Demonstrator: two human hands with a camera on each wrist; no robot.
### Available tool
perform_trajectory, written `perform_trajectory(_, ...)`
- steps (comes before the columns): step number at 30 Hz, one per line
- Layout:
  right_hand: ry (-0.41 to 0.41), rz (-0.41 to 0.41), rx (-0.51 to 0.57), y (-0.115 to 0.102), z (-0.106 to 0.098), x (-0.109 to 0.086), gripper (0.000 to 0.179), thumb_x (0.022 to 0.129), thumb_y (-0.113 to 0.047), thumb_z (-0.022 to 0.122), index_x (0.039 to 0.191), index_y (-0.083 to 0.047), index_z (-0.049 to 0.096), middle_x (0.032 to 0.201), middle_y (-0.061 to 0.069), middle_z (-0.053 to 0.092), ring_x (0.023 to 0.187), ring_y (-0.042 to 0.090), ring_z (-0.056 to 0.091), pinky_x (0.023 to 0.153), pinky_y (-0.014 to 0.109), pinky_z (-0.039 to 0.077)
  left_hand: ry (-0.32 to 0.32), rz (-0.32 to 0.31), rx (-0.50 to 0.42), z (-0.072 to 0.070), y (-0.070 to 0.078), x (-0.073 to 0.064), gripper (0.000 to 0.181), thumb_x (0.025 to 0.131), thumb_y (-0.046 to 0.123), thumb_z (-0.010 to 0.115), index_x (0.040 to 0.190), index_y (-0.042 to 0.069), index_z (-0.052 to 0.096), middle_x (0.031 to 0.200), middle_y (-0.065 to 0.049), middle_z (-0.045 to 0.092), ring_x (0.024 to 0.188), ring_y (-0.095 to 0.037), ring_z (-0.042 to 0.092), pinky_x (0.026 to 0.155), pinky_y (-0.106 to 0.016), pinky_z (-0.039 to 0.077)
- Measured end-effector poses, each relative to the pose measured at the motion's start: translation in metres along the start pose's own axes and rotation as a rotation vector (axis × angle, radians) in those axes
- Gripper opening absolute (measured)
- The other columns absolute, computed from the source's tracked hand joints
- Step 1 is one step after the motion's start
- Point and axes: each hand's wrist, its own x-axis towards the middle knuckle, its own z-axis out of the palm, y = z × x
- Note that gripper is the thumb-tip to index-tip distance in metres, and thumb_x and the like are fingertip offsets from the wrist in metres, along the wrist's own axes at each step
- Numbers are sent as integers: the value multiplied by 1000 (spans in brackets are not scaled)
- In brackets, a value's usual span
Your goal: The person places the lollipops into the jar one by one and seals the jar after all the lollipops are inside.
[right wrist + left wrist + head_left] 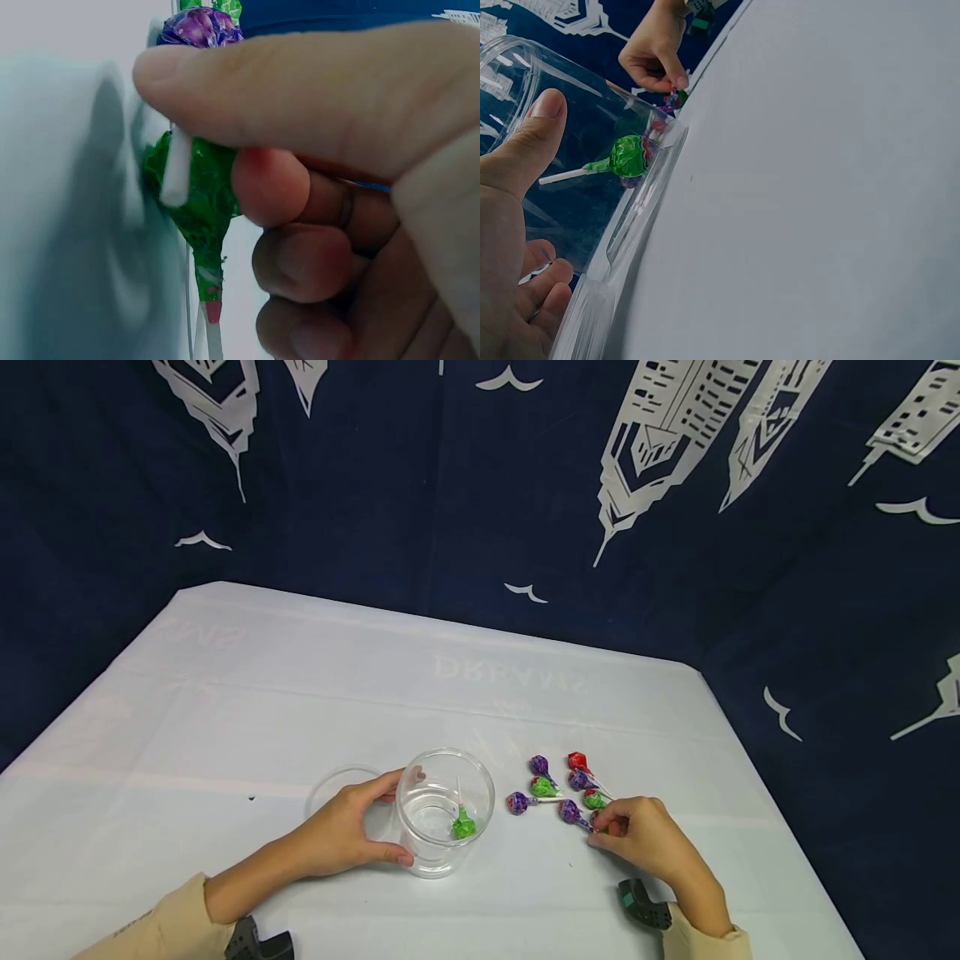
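Observation:
My left hand holds a clear plastic jar, thumb at the near side and fingers round the far side. Inside the jar a green-wrapped lollipop rests head down with its white stick up. My right hand is at the near edge of a group of lollipops, pinching one between thumb and fingers. In the right wrist view, a green-wrapped lollipop shows at the fingertips, partly hidden by the thumb. A purple lollipop lies just left of those fingers, its stick pointing toward them.
Several wrapped lollipops lie right of the jar, among them a red one, a purple one and a green one. A clear round lid lies behind my left hand. A dark speck is on the white tablecloth.

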Motion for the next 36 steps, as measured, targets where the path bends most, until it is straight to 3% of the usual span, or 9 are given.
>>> perform_trajectory(14, -11, -114, -50, 2, 0, 0, 22, 73, -2, 81, 69, -17, 65, 59, -13, 48, 55, 0, 41, 48, 20, 38, 9, 11, 8, 0, 1, -1, 93, 69, 44, 88, 145, 12, 46, 132, 2, 62, 116, -16, 60, 103, -45, 45)
perform_trajectory(23, 70, -102, -41, 4, 2, -1, 23, 70, -1, 77, 67, -19, 63, 59, -15, 49, 54, 1, 43, 49, 21, 40, 13, 19, 17, 0, 1, -1, 93, 69, 44, 88, 145, 12, 46, 132, 1, 62, 115, -17, 60, 102, -44, 46)
perform_trajectory(36, 140, -164, 3, 4, 3, -2, 25, 73, 4, 78, 69, -17, 65, 61, -15, 51, 56, 0, 44, 47, 21, 41, 19, 29, 20, 0, 1, -1, 93, 69, 43, 89, 145, 11, 46, 132, 1, 62, 114, -17, 61, 101, -42, 47)
